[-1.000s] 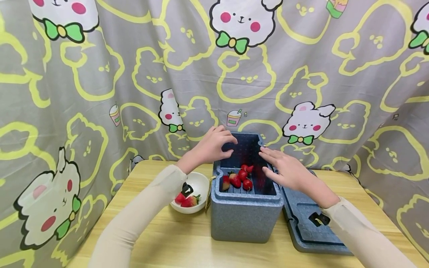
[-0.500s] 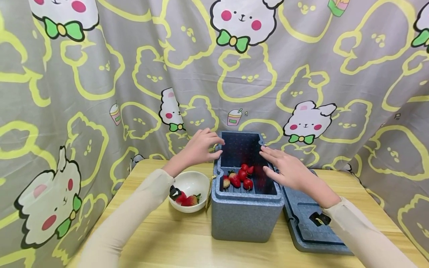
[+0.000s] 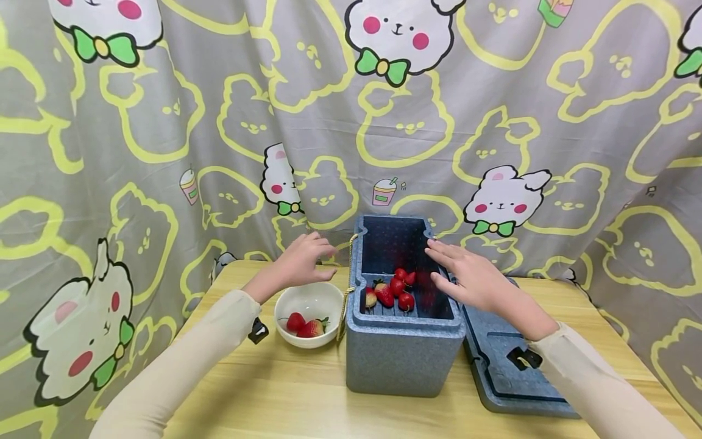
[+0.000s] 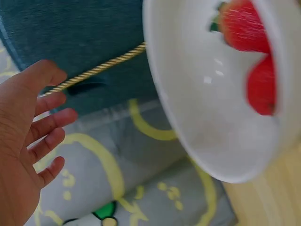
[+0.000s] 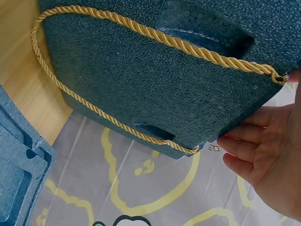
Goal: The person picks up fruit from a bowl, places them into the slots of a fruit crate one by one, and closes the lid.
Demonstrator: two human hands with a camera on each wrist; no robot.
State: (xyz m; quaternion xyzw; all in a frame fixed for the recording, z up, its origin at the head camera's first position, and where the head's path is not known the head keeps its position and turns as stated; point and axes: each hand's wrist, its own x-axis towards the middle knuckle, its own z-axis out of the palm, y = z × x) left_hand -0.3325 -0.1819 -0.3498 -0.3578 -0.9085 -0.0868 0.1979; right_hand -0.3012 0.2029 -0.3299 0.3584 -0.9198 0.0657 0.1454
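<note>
A grey foam box (image 3: 403, 366) stands uncovered on the table. On its floor lie several red fruits (image 3: 385, 296), strawberries and rounder ones. Left of the box, a white bowl (image 3: 308, 297) holds a strawberry (image 3: 312, 329) and a rounder red fruit (image 3: 296, 321). My left hand (image 3: 298, 262) hovers beyond the bowl, beside the box, fingers loosely bent around nothing; in the left wrist view the hand (image 4: 28, 127) is apart from the box wall. My right hand (image 3: 474, 277) rests on the box's right rim with fingers extended; in the right wrist view, this hand (image 5: 263, 150) is at the box's edge.
The grey lid (image 3: 526, 378) lies flat on the table right of the box. Gold cords (image 5: 188, 44) hang along the box's sides. A patterned curtain (image 3: 329, 91) rises behind the wooden table (image 3: 274, 390).
My left hand has moved left and down, from over the box opening to beyond the bowl, uncovering the box's left rim. My right hand has stayed at the right rim.
</note>
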